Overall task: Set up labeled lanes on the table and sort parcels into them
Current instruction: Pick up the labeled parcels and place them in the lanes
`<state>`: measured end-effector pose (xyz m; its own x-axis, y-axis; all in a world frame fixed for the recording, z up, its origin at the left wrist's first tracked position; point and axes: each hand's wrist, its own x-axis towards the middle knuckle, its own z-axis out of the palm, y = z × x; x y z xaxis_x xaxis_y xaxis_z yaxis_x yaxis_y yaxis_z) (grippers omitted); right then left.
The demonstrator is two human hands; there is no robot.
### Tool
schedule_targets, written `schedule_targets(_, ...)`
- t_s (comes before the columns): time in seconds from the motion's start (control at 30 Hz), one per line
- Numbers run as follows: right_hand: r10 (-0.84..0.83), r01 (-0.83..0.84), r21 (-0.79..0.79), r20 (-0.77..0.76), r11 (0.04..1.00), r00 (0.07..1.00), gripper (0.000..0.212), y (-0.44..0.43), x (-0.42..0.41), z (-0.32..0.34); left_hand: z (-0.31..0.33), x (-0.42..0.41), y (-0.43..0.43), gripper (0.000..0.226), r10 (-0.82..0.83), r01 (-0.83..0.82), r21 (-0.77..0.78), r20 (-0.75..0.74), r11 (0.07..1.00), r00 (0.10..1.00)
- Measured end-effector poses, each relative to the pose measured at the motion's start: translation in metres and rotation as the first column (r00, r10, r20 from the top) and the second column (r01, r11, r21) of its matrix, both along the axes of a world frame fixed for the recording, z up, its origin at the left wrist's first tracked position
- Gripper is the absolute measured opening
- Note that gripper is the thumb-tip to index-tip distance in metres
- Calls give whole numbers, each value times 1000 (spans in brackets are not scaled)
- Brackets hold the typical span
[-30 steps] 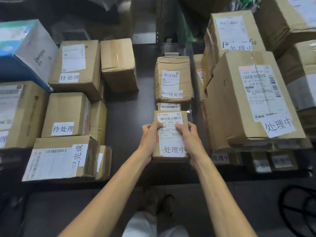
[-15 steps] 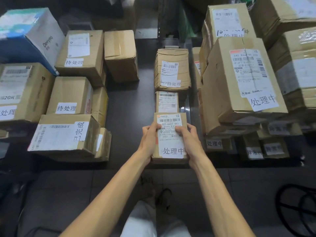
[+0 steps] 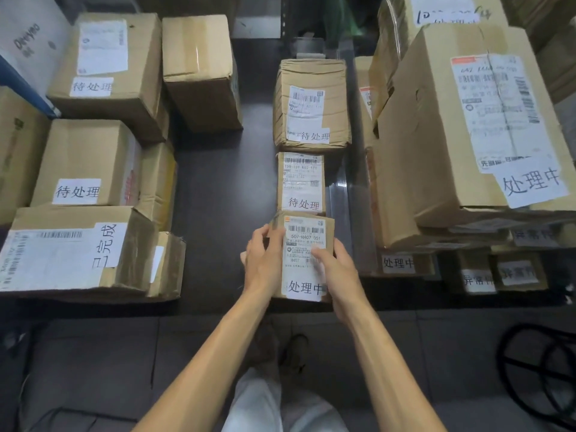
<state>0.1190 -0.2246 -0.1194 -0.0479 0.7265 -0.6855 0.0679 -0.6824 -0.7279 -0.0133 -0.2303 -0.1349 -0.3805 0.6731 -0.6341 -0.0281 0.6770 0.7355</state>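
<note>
The small flat brown cardboard parcel (image 3: 304,244) sits at the near edge of the dark tabletop (image 3: 218,182), in the middle row. The left hand (image 3: 265,260) curls over its left edge and the right hand (image 3: 338,272) clasps its right side with the thumb on the label, so both hands grasp it. Whether it rests on the table or is just lifted cannot be told. Its top is nearly covered by a white shipping label with barcodes, and below that is a white slip printed 处理中; the card looks slightly scuffed at the far left corner. Directly beyond it stand a small brown box tagged 待处理 (image 3: 300,183) and a larger tape-wrapped brown box (image 3: 311,104) with the same tag, so this parcel probably belongs elsewhere. The big brown carton tagged 处理中 (image 3: 461,126) on the right stack suggests that side. Sorting looks well advanced. To the left stand a brown box marked 待处理 (image 3: 84,163) and a wide brown box marked 已完成 (image 3: 68,254), though these tags are mixed together. No lane markers show on the table itself, so the held parcel, and perhaps more regrouping, remains.
</note>
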Motion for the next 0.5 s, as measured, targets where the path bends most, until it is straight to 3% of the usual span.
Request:
schedule_targets(0.07,49,-50,27,38,998,998,28,6,-5,1,-12,-5,6,73,15,-15,18,-20,1000,1000)
schedule_targets(0.17,50,-52,40,64,998,997,30,12,-11,5,-42,-11,8,75,-26,25,-50,-12,998,1000)
schedule_targets(0.27,16,-25,44,187,999,982,51,12,-17,16,-1,-8,11,59,-31,31,-17,-36,999,999)
schedule_targets(0.37,-71,-13,202,403,979,912,58,12,-24,38,25,-14,14,33,-73,86,69,-176,994,982)
schedule_targets(0.5,-167,9,443,318,896,933,39,17,-48,86,78,-36,14,31,-62,116,216,-242,970,968)
